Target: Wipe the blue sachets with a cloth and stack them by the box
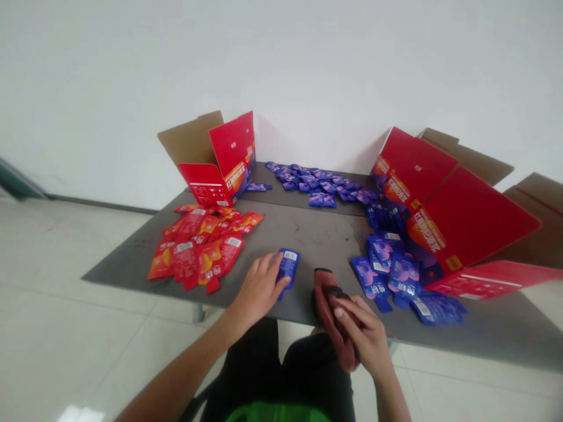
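My left hand (pixel 258 288) rests on the grey table (pixel 316 234), its fingers laid over a single blue sachet (pixel 288 265) at the front edge. My right hand (pixel 368 337) is closed round a dark red handheld device (pixel 331 310) with a black top, held at the table's front edge. A pile of red sachets (pixel 202 246) lies to the left of my left hand. Blue sachets (pixel 396 275) lie in a heap to the right of the device. More blue sachets (pixel 319 183) are spread along the back of the table.
An open red carton (pixel 224 161) stands at the back left. A larger open red carton (pixel 448 217) lies tipped on the right, with blue sachets spilling from it. White wall behind, pale tiled floor around, my dark-trousered knees below the table edge.
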Tool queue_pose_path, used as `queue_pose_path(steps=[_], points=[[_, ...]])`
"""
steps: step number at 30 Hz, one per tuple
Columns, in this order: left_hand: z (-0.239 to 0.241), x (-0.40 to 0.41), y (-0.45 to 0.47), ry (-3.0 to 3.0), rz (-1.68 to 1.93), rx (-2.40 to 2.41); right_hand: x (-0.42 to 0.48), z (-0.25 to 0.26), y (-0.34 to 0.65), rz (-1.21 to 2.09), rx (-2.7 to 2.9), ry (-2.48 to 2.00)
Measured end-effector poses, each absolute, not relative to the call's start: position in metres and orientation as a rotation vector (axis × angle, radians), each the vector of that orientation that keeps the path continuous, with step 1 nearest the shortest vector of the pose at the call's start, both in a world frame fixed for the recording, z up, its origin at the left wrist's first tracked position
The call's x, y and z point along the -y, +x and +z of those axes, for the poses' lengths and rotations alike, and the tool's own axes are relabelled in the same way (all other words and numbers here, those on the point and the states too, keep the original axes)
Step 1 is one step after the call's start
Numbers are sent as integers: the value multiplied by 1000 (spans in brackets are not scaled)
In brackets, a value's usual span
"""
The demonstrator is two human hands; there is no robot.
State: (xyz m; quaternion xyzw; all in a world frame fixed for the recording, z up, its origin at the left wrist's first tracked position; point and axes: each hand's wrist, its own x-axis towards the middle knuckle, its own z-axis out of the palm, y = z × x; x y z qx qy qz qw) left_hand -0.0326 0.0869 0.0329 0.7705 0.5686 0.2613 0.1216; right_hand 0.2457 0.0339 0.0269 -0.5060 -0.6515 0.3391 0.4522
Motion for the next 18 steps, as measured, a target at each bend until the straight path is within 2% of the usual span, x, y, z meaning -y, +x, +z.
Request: queue_pose_path(steps=[5,12,18], points=[[19,-37,-20,2552,744,-1604,-36,26,242,766,1578,-1307],[6,-22,-28,2637,812,-1548,-39,21,241,748,1578,-1376],[0,-11,-42,2746,839,-1448,-65,55,216,642,1703,-1366]])
